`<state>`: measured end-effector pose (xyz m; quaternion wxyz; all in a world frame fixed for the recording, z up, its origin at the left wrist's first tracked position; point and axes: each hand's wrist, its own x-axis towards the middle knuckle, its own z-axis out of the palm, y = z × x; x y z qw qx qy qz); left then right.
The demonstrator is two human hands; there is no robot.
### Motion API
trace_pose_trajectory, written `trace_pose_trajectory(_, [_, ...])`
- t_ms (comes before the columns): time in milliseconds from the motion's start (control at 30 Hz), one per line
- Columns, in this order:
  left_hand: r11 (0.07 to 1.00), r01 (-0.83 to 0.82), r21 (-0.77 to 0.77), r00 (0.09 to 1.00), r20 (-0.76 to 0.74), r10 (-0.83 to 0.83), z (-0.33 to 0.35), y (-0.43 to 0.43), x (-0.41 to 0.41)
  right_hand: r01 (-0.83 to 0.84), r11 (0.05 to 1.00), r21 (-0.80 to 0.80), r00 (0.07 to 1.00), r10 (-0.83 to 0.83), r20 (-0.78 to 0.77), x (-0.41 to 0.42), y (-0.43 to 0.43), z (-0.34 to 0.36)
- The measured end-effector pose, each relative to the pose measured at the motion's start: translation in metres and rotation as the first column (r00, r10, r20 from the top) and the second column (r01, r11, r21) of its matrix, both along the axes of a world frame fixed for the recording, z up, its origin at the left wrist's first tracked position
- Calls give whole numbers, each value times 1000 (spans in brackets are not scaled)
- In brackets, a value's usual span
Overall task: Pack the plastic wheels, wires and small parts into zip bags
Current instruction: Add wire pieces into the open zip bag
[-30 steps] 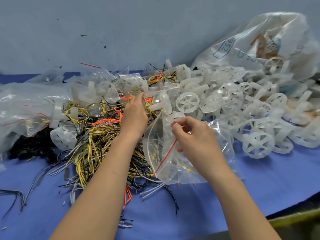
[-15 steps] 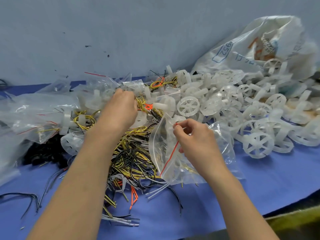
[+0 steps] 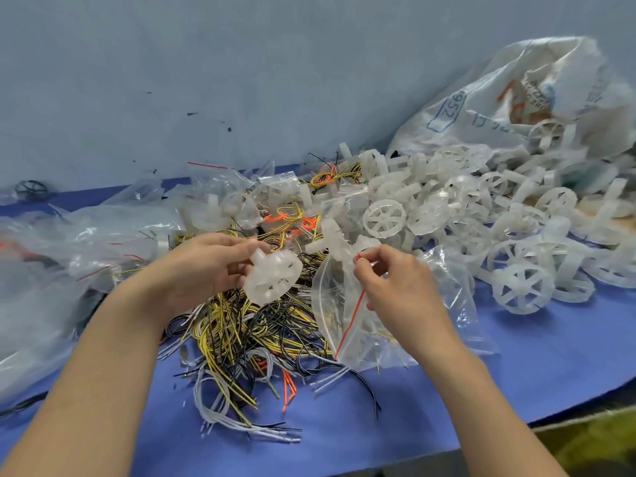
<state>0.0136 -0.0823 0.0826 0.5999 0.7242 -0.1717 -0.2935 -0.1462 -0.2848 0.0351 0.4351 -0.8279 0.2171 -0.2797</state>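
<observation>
Head view. The left hand (image 3: 206, 266) grips 1 white wheel (image 3: 273, 277), thumb and fingers curled round its rim and hub. The wheel is held above the wires (image 3: 241, 325), just left of the bag (image 3: 330, 304) and not yet touching it. The right hand (image 3: 395, 287) pinches the far end of the bag's mouth, beside the red strip (image 3: 347, 325), and holds that edge lifted.

Step in hand, as judged: loading a wheel into the bag. The mouth gapes toward the left, facing the wheel. The strip, and so the mouth's long axis, runs from far to near. The bag's body trails right across the table (image 3: 447, 407). Some small contents show through the film, but what they are cannot be told.

The wheel's flat spoked face is turned up toward the camera, and its hub stub points up and left toward the thumb.

Next move, as judged: the wheel must be turned edge-on to the mouth and slid rightward while the right hand keeps the lip raised. A snag on the lip is the risk.

Also present: a wheel heap (image 3: 481, 228), a printed sack (image 3: 516, 98) and filled bags (image 3: 103, 242) at the left.
</observation>
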Motion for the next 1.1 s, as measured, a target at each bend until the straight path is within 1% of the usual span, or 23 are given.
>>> trace_pose_trajectory(67, [976,-9,-217,990,-141,-22,3,6,-3,-4,1000,1,1000,4,-3,0,1,0])
trace_pose_trajectory(100, [929,-42,-368,966,-252,-56,4,9,-5,-5,1000,-2,1000,5,-6,1,1,0])
trace_pose_trajectory(133, [853,-113,-509,924,-370,-98,5,12,-6,-3,1000,-9,1000,3,-10,1,1,0])
trace_pose_trajectory(167, [773,-193,-605,876,-461,-142,4,12,-8,0,1000,-19,1000,0,-13,1,1,1])
trace_pose_trajectory(200, [714,-248,-655,842,-511,-176,4,12,-12,3,1000,-25,1000,-3,-12,1,2,1])
trace_pose_trajectory(233, [690,-259,-675,831,-520,-197,5,10,-17,5,1000,-23,1000,-5,-6,0,2,1])
trace_pose_trajectory(267, [700,-231,-676,844,-498,-202,5,8,-23,6,1000,-15,1000,-6,2,0,3,2])
trace_pose_trajectory(333, [748,-125,-652,877,-425,-224,7,3,-34,2,1000,11,1000,-2,18,0,3,3])
trace_pose_trajectory(400, [789,5,-614,882,-370,-293,8,-1,-42,0,999,40,999,-2,35,-1,4,4])
trace_pose_trajectory(433, [819,56,-570,882,-356,-308,7,-3,-45,-2,998,60,999,0,45,-1,5,5])
trace_pose_trajectory(500, [896,72,-438,907,-346,-242,3,-10,-50,-11,994,105,998,4,68,-1,6,8])
trace_pose_trajectory(567, [948,14,-317,954,-280,-108,-4,-17,-57,-17,991,134,997,6,82,-2,6,10])
trace_pose_trajectory(633, [973,-46,-227,989,-146,13,-11,-26,-64,-17,989,146,995,3,98,-2,9,12])
trace_pose_trajectory(700, [989,-89,-121,992,78,99,-16,-36,-72,3,994,107,992,-17,128,-3,12,13])
trace_pose_trajectory(733, [993,-100,-61,973,205,110,-19,-41,-76,25,998,61,989,-33,144,-3,15,15])
trace_pose_trajectory(800, [995,-101,26,914,397,83,-26,-50,-83,64,996,-59,986,-54,160,-5,20,18])
trace_pose_trajectory(867, [993,-81,81,841,541,24,-30,-57,-88,65,983,-173,988,-39,150,-5,25,22])
trace_pose_trajectory(900, [994,-60,89,817,576,-2,-31,-59,-89,55,975,-214,990,-26,136,-6,29,24])
trace_pose_trajectory(933, [996,-28,82,814,580,-25,-30,-61,-91,40,970,-239,993,-12,118,-6,33,26])
trace_pose_trajectory(1000, [999,18,41,871,491,-36,-27,-65,-94,-9,966,-260,996,31,79,-7,43,27])
trace_pose_trajectory(1033, [1000,24,-5,922,386,-20,-26,-67,-96,-38,963,-266,997,56,59,-8,48,27])
trace_pose_trajectory(1067, [996,18,-88,973,232,3,-29,-68,-95,-64,960,-273,996,78,42,-8,52,27])
trace_pose_trajectory(1100, [979,-5,-206,999,38,13,-31,-70,-96,-87,956,-280,995,99,28,-9,56,26])
